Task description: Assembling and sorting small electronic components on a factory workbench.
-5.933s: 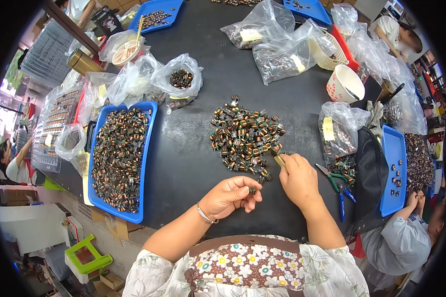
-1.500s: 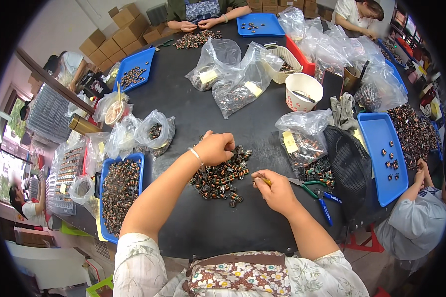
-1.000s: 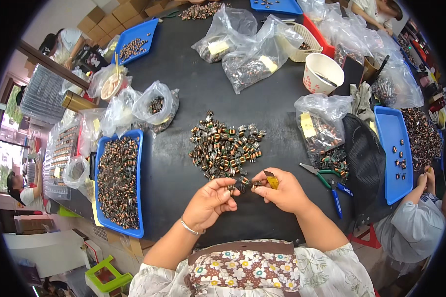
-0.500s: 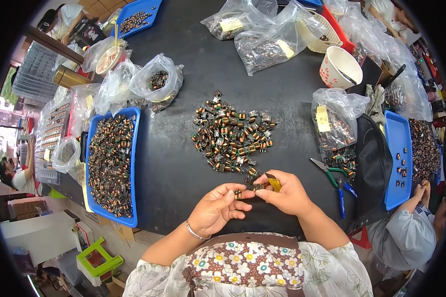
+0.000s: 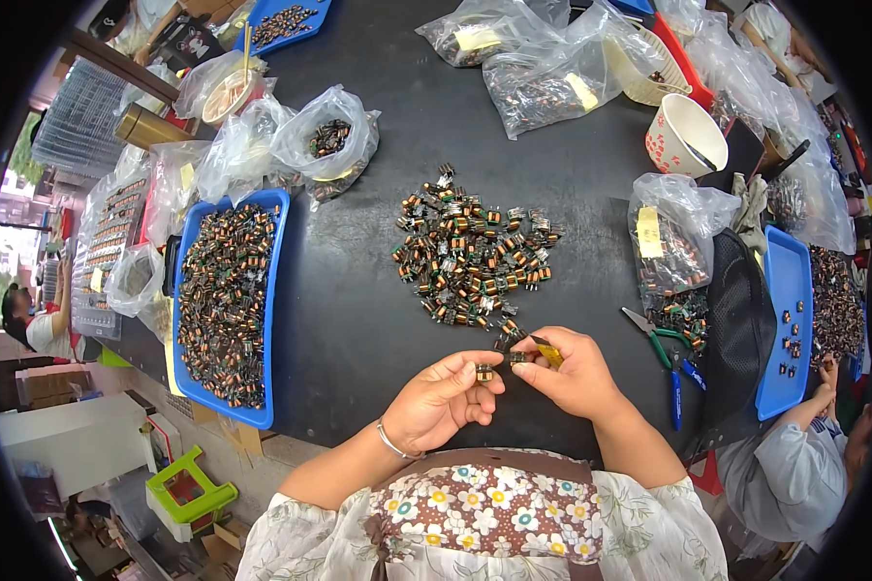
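Note:
My left hand (image 5: 443, 399) pinches a small copper-wound coil (image 5: 484, 372) between thumb and forefinger, its other fingers loosely curled. Close by on the right, my right hand (image 5: 576, 376) is closed around a flat tool with a yellow handle (image 5: 550, 354), whose exact kind I cannot make out. A second dark coil (image 5: 518, 358) shows at the right thumb and fingertips, a little apart from the first. Just beyond the hands lies a loose pile of similar coils (image 5: 475, 257) on the black table (image 5: 358, 290); its near end almost meets the right fingers.
On the left stands a blue tray (image 5: 275, 320) heaped with coils, with an open plastic bag (image 5: 358, 126) behind it. Green-handled cutters (image 5: 661, 349) and blue-handled pliers (image 5: 676, 397) lie right, near a black mesh bag (image 5: 741, 329). A co-worker's sleeve (image 5: 780, 474) shows beyond another tray.
The whole view has shifted slightly, so the table things sit further right. The coil in my left hand now shows more of its copper side. Both hands keep their grips.

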A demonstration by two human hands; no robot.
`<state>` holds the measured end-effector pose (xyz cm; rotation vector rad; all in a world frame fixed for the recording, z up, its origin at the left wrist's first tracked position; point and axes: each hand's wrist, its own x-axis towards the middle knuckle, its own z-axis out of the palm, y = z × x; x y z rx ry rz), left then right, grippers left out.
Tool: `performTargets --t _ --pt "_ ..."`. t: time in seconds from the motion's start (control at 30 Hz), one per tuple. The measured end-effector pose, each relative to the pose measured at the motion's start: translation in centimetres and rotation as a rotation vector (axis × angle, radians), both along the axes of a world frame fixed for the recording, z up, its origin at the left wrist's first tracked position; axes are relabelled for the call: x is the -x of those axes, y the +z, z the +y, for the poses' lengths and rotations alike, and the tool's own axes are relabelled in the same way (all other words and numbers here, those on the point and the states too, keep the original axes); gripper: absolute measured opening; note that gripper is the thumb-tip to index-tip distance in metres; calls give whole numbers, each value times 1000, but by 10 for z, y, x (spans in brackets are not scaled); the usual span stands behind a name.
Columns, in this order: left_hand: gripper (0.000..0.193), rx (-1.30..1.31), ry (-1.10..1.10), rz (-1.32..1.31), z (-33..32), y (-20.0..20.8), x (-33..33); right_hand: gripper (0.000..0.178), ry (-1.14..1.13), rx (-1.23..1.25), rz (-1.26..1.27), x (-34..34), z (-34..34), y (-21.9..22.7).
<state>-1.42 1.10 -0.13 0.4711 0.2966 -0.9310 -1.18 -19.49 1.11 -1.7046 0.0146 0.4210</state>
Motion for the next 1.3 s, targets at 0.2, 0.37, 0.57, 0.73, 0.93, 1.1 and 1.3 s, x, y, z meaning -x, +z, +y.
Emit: performTargets --t 0.2,0.37,0.57,0.73,0.93,1.1,1.3 --pt "28 -3 -6 -17 0 1 1 17 19 120 -158 0 3 1" --pt "28 -13 -16 -40 -1 2 2 19 64 320 -279 2 0 -1" --pt "28 -38 -9 -70 0 5 4 17 24 444 -295 3 -1 26" --pt "29 -98 -6 -107 -1 6 4 9 225 404 -268 14 1 32" --pt "29 -127 5 -156 -3 8 5 12 264 456 -333 17 5 32" --pt "29 -139 0 -164 -2 9 5 9 267 451 -344 16 4 31" --pt "26 -112 0 -156 -2 8 7 9 200 422 -513 14 2 27"
